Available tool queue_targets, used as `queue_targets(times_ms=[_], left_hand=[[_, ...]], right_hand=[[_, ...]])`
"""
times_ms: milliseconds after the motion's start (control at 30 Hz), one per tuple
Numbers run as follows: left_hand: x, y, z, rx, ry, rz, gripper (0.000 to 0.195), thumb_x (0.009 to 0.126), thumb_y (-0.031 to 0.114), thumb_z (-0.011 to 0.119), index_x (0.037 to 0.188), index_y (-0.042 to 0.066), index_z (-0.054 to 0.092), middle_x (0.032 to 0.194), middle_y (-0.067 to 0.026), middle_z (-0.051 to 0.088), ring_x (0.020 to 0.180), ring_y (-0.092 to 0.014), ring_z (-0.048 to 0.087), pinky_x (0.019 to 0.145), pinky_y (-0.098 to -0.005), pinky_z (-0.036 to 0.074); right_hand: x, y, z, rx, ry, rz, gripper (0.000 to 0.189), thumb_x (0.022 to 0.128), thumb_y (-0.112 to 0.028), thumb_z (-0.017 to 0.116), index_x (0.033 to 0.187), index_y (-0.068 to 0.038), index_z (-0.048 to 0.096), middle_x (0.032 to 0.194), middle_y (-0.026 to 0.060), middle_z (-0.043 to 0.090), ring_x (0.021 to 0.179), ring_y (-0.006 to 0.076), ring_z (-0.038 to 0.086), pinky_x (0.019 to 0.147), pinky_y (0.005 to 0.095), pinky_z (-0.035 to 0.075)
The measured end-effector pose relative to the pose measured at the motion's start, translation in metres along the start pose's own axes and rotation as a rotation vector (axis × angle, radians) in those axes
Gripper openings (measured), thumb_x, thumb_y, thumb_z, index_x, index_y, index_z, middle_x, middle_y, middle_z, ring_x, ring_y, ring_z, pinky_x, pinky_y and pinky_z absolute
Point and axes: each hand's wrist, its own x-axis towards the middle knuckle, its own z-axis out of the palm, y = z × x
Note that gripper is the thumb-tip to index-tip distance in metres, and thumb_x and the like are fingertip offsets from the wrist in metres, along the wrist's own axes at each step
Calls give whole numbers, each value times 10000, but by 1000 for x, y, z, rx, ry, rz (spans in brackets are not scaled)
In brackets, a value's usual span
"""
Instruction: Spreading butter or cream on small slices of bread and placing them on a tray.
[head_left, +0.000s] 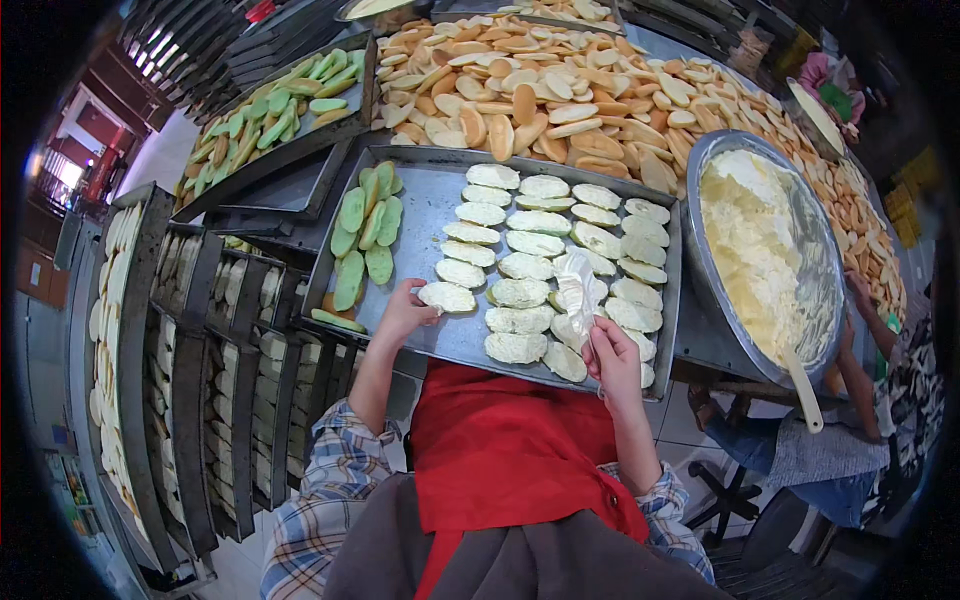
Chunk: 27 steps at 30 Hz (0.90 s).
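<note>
My left hand pinches the left end of an oval bread slice spread with pale cream, low over a metal baking tray. The handle of a spreading tool is in my right hand. Thick cream coats its blade, which hangs over the tray's right half and hides some slices beneath. Rows of cream-topped slices fill the tray's middle and right. Along its left side lie several green slices without cream.
A large metal bowl of cream with a pale-handled utensil stands at the right. Behind the tray spreads a heap of bread pieces. Stacked trays of slices rise at the left. Another person's arms are at far right.
</note>
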Motion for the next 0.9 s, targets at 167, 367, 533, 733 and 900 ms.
queue_targets(times_ms=[167, 367, 533, 733, 900], left_hand=[[-17, 17, -2, 386, 91, 29, 570, 603, 35, 609, 1109, -16, 353, 669, -110, 546, 580, -143, 543, 531, -262, 434], [-5, 13, -52, 1185, 906, 365, 410, 669, 113, 563, 1048, 41, 424, 844, -131, 533, 860, -284, 485, 669, -406, 402], [-2, 11, -80, 1163, 745, 67, 300, 692, 194, 561, 940, 51, 469, 889, -134, 502, 890, -302, 467, 716, -481, 353], [1, -6, -91, 803, 804, 307, 232, 729, 147, 506, 888, -15, 461, 779, -150, 535, 697, -287, 520, 595, -355, 415], [-31, 47, -34, -435, 172, 262, 199, 798, 130, 450, 968, 28, 471, 770, -83, 567, 569, -81, 483, 472, -181, 362]], right_hand=[[0, 6, -9, -48, 44, 17, 213, 829, -116, 429, 995, -1, 499, 544, -6, 455, 418, 23, 326, 372, 155, 243], [-5, 13, -28, -79, 120, -10, 227, 837, -133, 428, 1017, -11, 492, 546, -12, 452, 415, 20, 318, 371, 149, 239], [-9, -33, -52, -419, 291, -283, 193, 828, -126, 432, 960, -8, 509, 562, -21, 448, 463, 29, 355, 409, 158, 277], [4, -152, -152, -1476, 668, -424, 178, 773, -116, 453, 856, -8, 568, 652, 126, 546, 597, 180, 528, 543, 289, 402], [50, -132, -242, -1963, 356, 310, 199, 695, -155, 512, 774, 4, 600, 680, 171, 576, 619, 234, 573, 560, 332, 442]])
